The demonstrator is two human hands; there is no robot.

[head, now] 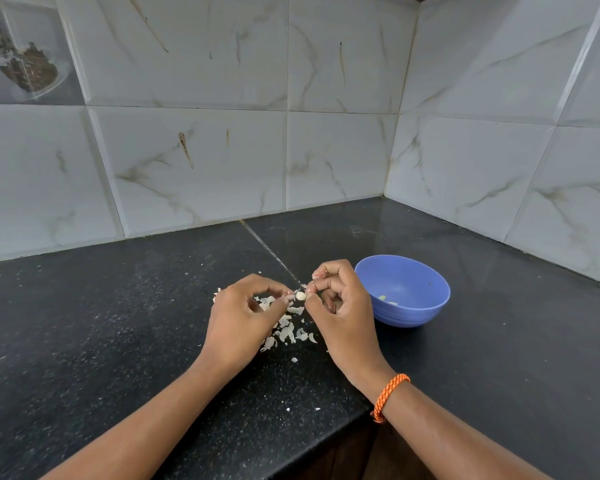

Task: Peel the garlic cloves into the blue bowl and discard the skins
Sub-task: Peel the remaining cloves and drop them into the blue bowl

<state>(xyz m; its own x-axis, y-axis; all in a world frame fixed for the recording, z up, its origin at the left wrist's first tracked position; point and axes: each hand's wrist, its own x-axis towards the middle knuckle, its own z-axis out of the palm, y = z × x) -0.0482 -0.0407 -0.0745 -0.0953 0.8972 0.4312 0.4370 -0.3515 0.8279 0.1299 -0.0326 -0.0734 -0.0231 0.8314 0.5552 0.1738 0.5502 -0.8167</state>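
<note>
Black stone counter (118,341): its front edge runs under the wrists. Above scattered skins (286,332), left hand (238,320) and right hand (342,311) pinch a garlic clove (301,296), lying left-right. Blue bowl (402,291) sits just right, open counter behind.

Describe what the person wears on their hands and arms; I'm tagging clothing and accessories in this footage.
Both forearms are bare, no sleeves in view. The right wrist carries an orange braided cord bracelet with lighter flecks. The left hand and right hand wear no gloves; no rings are visible.
</note>
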